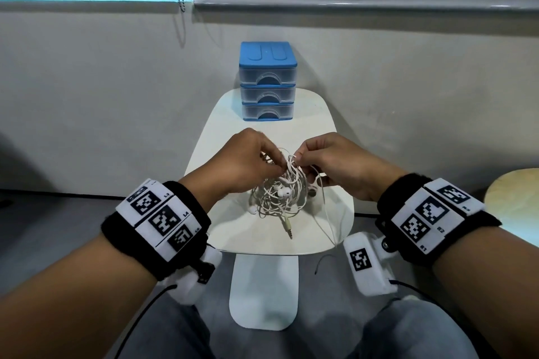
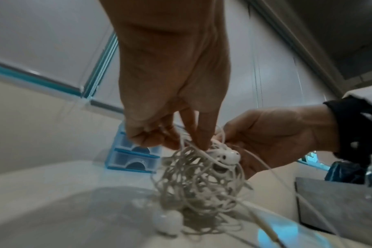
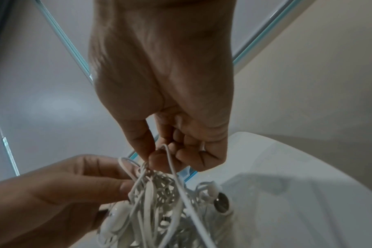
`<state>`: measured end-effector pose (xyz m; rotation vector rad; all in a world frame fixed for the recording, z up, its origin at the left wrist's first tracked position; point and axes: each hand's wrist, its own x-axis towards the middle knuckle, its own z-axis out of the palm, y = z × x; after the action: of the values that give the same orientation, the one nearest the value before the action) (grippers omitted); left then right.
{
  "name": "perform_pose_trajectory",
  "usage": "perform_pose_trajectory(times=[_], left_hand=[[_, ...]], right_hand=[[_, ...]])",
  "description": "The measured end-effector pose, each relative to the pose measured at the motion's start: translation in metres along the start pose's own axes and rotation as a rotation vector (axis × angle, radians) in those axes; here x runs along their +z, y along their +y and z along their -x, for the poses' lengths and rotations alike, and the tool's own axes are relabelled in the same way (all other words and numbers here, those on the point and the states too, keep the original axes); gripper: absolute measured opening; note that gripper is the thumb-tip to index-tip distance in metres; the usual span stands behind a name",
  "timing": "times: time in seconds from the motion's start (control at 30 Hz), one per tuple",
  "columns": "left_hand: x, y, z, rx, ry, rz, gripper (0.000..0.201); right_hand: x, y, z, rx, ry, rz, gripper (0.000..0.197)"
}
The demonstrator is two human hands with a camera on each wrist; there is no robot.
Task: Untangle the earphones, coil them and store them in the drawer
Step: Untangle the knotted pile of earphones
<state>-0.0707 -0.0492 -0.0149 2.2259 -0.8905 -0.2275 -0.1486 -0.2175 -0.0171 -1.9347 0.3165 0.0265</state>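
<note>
Head view: 3-drawer unit (image 1: 267,81) behind tangled earphones (image 1: 278,194).

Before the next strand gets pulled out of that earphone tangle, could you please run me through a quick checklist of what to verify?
1. Left hand grips the tangle's top: ok, its fingers pinch strands there.
2. Right hand has a strand: ok, thumb and forefinger pinch a loop in the right wrist view.
3. Earphones supported: ok, the lower part rests on the white table.
4. Plug free of the knot: ok, it lies clear at the near side of the bundle.
5. Cord untangled enough to coil: not ok, it is a dense knot.
6. Drawer unit ready to receive: not ok, all three drawers are closed.
</note>
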Motion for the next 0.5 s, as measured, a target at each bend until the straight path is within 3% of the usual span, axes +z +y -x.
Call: perform_pose_trajectory(times=[0.13, 0.27, 0.4, 0.5], left_hand=[[0.006, 0.008, -0.004, -0.201, -0.131, 0.001, 0.015], [-0.003, 0.006, -0.007, -0.274, -0.111, 0.117, 0.013], [-0.002, 0.004, -0.004, -0.277, -0.111, 0.167, 0.014], [0.003, 0.006, -0.003, -0.261, -0.052, 0.185, 0.013]], right_hand=[[0.010, -0.007, -0.002, 0.001, 0.009, 0.029, 0.013], [0.004, -0.013, -0.006, -0.024, 0.131, 0.232, 0.013], [-0.002, -0.018, -0.002, -0.101, 0.166, 0.564, 0.010], [-0.006, -0.019, 0.000, -0.087, 0.130, 0.455, 0.014]])
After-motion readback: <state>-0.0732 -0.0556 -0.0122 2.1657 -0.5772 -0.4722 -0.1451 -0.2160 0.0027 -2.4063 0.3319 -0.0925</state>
